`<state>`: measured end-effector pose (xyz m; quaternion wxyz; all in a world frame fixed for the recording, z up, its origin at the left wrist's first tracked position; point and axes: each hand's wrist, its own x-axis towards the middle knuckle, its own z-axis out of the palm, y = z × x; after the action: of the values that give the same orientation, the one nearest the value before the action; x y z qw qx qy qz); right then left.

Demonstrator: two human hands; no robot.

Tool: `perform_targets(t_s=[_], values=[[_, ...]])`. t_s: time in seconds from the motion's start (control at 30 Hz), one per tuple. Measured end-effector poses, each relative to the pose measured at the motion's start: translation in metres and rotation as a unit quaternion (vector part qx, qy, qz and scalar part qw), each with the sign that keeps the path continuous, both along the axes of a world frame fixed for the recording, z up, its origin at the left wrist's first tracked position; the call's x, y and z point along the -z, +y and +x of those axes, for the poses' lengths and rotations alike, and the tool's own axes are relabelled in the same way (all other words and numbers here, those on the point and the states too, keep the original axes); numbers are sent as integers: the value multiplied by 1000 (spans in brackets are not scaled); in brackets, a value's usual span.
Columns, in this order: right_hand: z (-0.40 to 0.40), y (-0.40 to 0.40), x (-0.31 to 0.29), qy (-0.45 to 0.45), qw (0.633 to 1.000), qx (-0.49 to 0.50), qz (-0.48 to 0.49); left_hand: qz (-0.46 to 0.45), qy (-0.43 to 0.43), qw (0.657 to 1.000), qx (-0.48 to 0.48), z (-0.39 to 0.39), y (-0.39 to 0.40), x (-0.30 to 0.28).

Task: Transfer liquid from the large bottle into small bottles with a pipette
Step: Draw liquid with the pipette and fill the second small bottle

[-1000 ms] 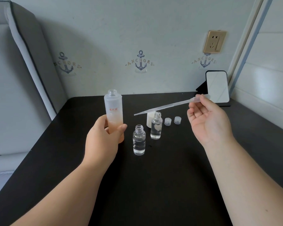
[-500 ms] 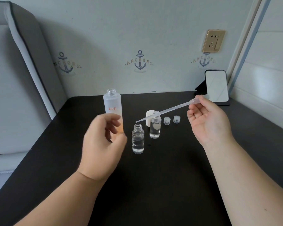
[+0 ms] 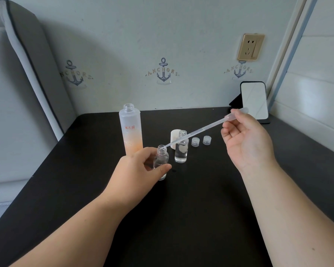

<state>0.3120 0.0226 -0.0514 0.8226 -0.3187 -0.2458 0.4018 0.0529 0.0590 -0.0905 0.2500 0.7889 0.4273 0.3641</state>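
The large frosted bottle (image 3: 131,130), orange toward its base and uncapped, stands upright on the black table (image 3: 201,209). Just in front of it my left hand (image 3: 138,170) grips a small clear bottle (image 3: 161,157) holding some liquid. My right hand (image 3: 245,139) pinches the bulb end of a clear plastic pipette (image 3: 199,131); its tip rests at the mouth of that small bottle. A second small clear bottle (image 3: 181,148), also open and partly filled, stands just to the right.
A white cap (image 3: 174,134) sits behind the second small bottle. Two small clear caps (image 3: 195,141) (image 3: 207,140) lie to its right. A mirror on a stand (image 3: 254,100) is at the back right by the wall. A padded headboard (image 3: 27,74) borders the table's left.
My left hand let go of the large bottle and took hold of the near small bottle. The pipette tip came down from over the bottles to that bottle's mouth.
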Motion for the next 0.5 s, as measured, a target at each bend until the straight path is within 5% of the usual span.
perform_targets(t_s=[0.5], values=[[-2, -3, -2, -9, 1000, 20, 13, 64, -5, 998, 22, -2, -1, -1]])
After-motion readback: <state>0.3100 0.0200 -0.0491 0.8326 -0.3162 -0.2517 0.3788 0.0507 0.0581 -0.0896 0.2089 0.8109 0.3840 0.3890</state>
